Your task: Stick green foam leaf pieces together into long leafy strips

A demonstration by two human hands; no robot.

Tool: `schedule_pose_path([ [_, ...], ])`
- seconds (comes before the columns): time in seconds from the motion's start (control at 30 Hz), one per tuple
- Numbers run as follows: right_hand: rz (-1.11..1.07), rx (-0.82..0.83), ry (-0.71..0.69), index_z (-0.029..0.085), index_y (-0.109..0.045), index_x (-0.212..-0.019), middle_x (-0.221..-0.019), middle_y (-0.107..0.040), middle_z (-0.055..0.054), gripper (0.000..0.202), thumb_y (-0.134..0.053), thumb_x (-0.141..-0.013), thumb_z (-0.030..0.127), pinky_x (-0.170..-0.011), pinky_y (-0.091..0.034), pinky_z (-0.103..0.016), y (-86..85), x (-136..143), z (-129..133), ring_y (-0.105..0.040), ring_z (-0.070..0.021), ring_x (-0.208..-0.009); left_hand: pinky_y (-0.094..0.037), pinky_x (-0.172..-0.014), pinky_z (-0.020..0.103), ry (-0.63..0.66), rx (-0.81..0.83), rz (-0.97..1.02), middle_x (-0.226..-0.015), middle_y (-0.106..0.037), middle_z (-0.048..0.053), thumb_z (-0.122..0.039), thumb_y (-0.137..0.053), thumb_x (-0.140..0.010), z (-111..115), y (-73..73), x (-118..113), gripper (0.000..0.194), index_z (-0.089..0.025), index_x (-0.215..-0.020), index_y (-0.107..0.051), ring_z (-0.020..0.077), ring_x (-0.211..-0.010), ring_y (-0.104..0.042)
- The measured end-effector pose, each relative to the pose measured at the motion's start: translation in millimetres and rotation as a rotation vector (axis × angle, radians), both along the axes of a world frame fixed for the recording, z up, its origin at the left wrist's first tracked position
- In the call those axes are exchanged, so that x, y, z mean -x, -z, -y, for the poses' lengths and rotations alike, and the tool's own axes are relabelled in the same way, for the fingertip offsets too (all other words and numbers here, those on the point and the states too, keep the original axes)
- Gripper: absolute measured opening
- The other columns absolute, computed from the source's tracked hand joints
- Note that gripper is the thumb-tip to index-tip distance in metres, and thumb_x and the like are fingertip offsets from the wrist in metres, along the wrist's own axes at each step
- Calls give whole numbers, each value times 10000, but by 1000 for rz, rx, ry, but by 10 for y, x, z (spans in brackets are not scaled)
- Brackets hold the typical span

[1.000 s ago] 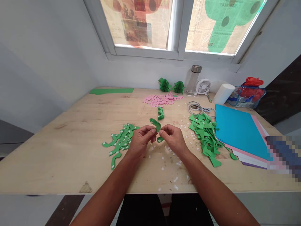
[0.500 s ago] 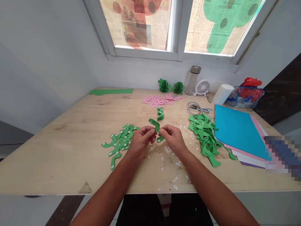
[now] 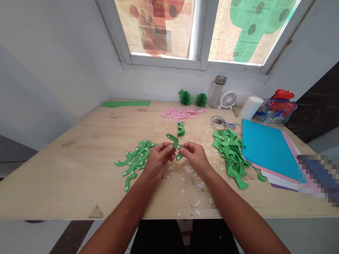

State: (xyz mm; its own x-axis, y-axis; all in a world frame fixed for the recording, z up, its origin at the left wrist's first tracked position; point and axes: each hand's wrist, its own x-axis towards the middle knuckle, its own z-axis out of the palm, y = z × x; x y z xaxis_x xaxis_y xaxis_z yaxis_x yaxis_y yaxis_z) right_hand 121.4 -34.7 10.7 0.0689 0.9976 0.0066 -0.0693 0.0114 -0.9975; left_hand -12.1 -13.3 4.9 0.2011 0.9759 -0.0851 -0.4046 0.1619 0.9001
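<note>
Above the middle of the table, my left hand [image 3: 160, 157] pinches a curved green paper cutout [image 3: 173, 140] with white tape squares on it. My right hand [image 3: 195, 157] grips the right side of the same cutout, fingertips closed close to the left ones. Whether it is one layer or several I cannot tell. Left of my left hand lies a spread of similar green cutouts with white squares [image 3: 136, 157]. Just beyond my hands stands a small stack of green cutouts [image 3: 180, 129]. Tiny white paper bits [image 3: 197, 203] are scattered below and right of my hands.
Green paper scraps [image 3: 230, 151] are heaped at the right, beside blue sheets [image 3: 267, 148]. Behind lie pink cutouts [image 3: 178, 114], tape rolls [image 3: 218, 122] and scissors. Two green paper figures [image 3: 185, 97], a bottle [image 3: 217, 93], a fan [image 3: 228, 99] and a white roll [image 3: 251, 107] stand near the wall.
The green cutout has shifted and turned slightly between my fingers, so a white square now shows near my right fingertips. Both hands stay in nearly the same place.
</note>
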Motion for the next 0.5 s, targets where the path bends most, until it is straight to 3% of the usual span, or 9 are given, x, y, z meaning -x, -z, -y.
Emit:
schedule_pose_path([
  [0.17,-116,61,25,160,-622,-644,-570,-579,20,129,-649,-644,286,-527,-367,-225,-63,-13,8,-486,-99,-537,-399,-463,221,-41,-81,-56,-621,-630,18,-306,-706,-658,2,13,-13,252,-142,-829,-620,105,-496,-544],
  [0.5,-220,126,-31,160,-633,-668,-594,-602,11,171,-680,-635,321,-554,-343,-236,8,-39,-5,-492,-96,-546,-451,-529,223,-126,-322,-193,-712,-608,-5,-247,-735,-649,34,26,-42,280,-173,-861,-568,125,-622,-587],
])
